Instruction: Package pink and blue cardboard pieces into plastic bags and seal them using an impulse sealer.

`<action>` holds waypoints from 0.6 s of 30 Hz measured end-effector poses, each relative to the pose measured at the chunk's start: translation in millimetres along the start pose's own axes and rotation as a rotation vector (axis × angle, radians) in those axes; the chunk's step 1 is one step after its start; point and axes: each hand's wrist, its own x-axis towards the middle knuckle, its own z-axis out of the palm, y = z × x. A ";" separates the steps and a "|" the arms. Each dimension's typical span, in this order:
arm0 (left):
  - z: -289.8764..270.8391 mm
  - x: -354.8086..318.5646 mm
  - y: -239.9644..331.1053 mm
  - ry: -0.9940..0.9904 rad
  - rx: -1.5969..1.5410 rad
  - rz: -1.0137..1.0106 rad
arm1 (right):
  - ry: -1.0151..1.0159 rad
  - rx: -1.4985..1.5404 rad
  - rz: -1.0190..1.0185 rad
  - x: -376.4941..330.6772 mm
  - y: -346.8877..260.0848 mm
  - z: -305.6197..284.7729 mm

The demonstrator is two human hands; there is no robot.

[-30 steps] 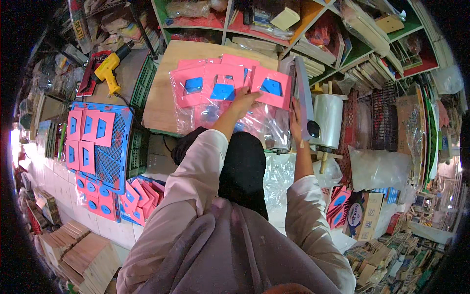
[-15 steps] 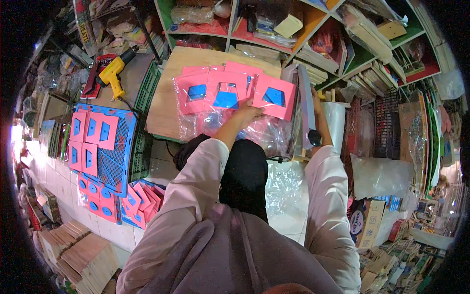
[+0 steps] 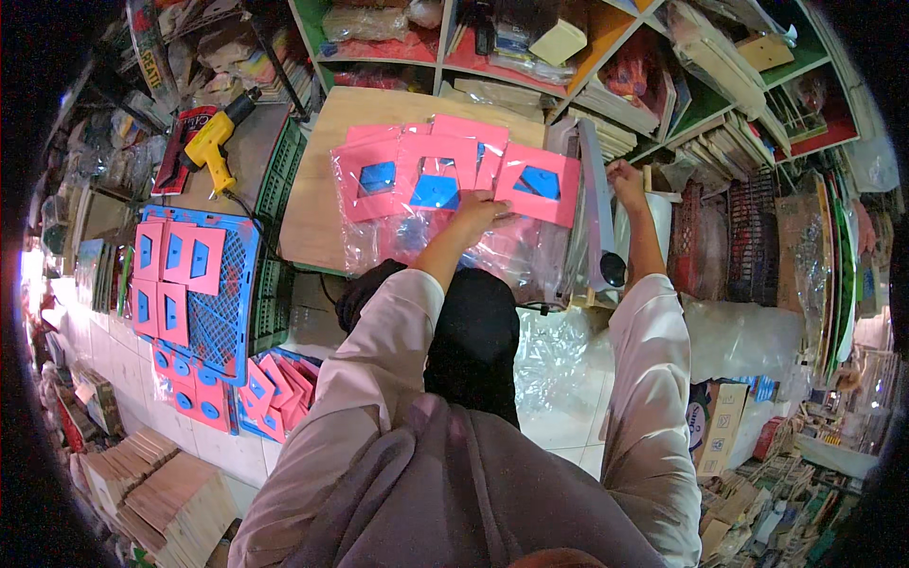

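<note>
My left hand [image 3: 481,214] has its fingers closed at the lower left corner of a pink board [image 3: 566,194] with a blue shape in its cut-out. More pink boards with blue pieces [image 3: 434,151] lie to the left, partly in clear plastic film [image 3: 365,241]. Just right of the held board stands a long grey bar [image 3: 591,180] with a dark round end, like a plastic sealer. My right hand [image 3: 629,182] is raised beyond this bar, beside a roll of clear film [image 3: 653,222]. Its fingers are curled together; whatever they hold is too small to make out.
A wooden board [image 3: 312,204] lies under the pink boards. At left, a yellow heat gun [image 3: 210,147] lies near a blue crate [image 3: 241,284] with pink boards on it. Shelves [image 3: 440,43] full of goods line the back. A cardboard box [image 3: 721,426] stands at lower right.
My right hand has moved from beside the grey bar up and to the right, off it. The pink board in my left hand has shifted slightly right and turned a little.
</note>
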 end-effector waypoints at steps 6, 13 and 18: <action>1.0 4.2 -5.3 0.062 0.010 0.003 | -0.059 -0.272 0.068 -12.0 -29.9 5.9; 1.3 5.7 -7.8 -0.057 -0.048 0.055 | -0.094 -0.095 0.123 -7.6 -26.0 4.1; 0.6 5.9 -9.7 -0.037 -0.049 0.049 | -0.072 0.098 0.300 -10.4 -17.1 16.0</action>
